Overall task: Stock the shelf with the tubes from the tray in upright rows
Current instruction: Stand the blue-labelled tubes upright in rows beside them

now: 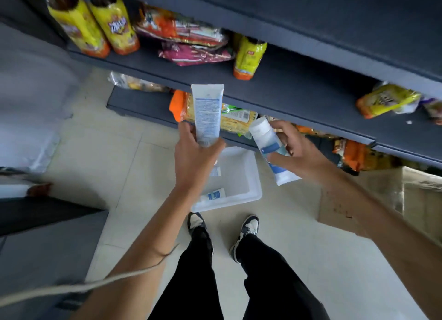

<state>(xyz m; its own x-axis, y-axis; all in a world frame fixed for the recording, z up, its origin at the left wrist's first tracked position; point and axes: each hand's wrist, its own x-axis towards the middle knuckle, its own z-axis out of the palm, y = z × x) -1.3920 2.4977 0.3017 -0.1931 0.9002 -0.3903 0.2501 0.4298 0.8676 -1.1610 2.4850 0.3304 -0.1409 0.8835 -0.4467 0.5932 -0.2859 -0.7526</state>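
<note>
Directly ahead, a dark grey shelf (287,90) carried snack bags: two tall yellow bags (112,25) at its left end, a pink packet (196,54) lying flat, and a smaller yellow bag (248,56) upright near the middle. On the board below, a flat yellow packet (239,118) lay just behind both raised hands. A cardboard box (339,207) sat on the floor to the right.

The white tray (253,176) stood on the tiled floor between the shelf's foot and the person's shoes (248,226), its left part hidden by the left wrist. A spare tube (214,195) lay flat inside it.

The left hand (196,157) had its fingers curled round the lower end of a white tube (208,113), held in front of the shelf edge with its long axis near vertical and its flat crimped end up. The right hand (301,152) gripped a second tube (270,145) by its middle, slanted, round cap up and to the left, crimped end down and to the right.

Fine blue print covered the white tube, and a blue band crossed the second tube (both too blurred to read, as were the bag logos).
</note>
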